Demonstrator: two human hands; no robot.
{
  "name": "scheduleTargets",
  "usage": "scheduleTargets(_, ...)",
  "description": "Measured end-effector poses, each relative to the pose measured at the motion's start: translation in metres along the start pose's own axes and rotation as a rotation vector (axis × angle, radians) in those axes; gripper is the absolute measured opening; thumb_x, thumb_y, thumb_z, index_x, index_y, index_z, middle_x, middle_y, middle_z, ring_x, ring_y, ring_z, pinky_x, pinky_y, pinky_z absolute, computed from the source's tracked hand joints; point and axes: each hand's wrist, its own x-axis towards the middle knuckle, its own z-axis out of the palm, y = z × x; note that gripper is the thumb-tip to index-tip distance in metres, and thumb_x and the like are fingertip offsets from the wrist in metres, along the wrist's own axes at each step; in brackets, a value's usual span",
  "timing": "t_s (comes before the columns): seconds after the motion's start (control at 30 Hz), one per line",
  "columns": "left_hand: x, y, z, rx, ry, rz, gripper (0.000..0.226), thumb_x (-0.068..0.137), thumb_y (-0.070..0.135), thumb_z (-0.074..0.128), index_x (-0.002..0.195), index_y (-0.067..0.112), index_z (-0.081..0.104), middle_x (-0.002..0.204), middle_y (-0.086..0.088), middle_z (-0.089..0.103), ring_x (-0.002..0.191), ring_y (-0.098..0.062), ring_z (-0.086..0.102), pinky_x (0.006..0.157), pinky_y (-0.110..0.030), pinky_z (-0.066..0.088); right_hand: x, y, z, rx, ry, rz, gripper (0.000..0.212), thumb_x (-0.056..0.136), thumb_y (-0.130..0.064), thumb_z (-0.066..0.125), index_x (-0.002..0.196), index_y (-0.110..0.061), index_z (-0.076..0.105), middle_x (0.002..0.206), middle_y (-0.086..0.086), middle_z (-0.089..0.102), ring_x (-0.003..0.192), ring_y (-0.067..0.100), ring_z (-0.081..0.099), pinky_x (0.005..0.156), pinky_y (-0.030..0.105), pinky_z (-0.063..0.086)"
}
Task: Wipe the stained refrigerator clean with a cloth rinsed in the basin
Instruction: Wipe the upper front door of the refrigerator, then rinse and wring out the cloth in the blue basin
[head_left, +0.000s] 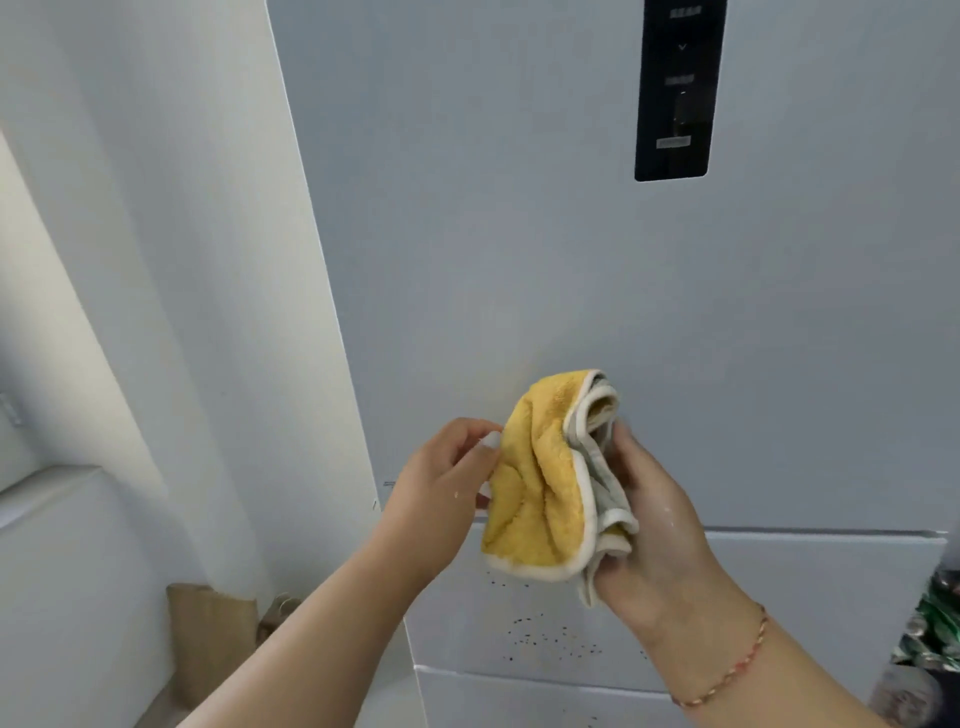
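Upper fridge door (519, 234) is flat and open to reach, only the black control panel (675, 88) up top right. Both hands (441, 483) (654, 514) and bunched cloth (550, 483) hang in front of the speckled drawer (550, 629). Wall (130, 260) crowds left side.

panel (678, 88): cut by top edge, markings blurred | fridge (519, 234): cut top, right, bottom | cloth (540, 488): hides left fingertips and right palm | green clutter (935, 623): far right, cut off, too blurred to tell | brown bag (208, 634): lower left, partly behind left forearm
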Motion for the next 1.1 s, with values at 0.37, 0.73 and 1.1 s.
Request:
scheduleTargets(0.37,-0.068,-0.032,-0.083,-0.404,0.265,-0.466,0.030,0.091,0.028,0.061,0.102,0.002,0.070,0.086,-0.012,0.070,0.069,-0.021,0.065,0.069,-0.034,0.055,0.058,0.094,0.012,0.000,-0.287,0.495,0.058,0.069,-0.053,0.064,0.109,-0.012,0.071,0.125,0.022,0.061,0.115,0.041,0.058,0.097,0.063,0.039)
scheduleTargets(0.73,-0.198,-0.061,-0.173,-0.313,0.937,-0.428,0.017,0.086,0.017,0.069,0.091,0.001,0.071,0.083,-0.014,0.073,0.071,-0.023,0.069,0.070,-0.037,0.058,0.041,0.247,0.065,0.071,-0.410,1.037,0.063,0.095,-0.058,0.034,0.133,-0.012,0.054,0.135,0.023,0.053,0.123,0.045,0.050,0.103,0.064,0.034)
scheduleTargets(1.1,-0.398,-0.085,-0.286,-0.253,1.279,-0.540,0.016,0.097,0.029,0.053,0.095,0.018,0.064,0.069,0.003,0.063,0.051,-0.009,0.058,0.045,-0.023,0.047,-0.094,0.428,0.140,-0.244,-0.657,1.343,0.046,0.090,-0.035,0.051,0.077,0.002,0.076,0.079,0.019,0.072,0.068,0.030,0.071,0.057,0.038,0.058)
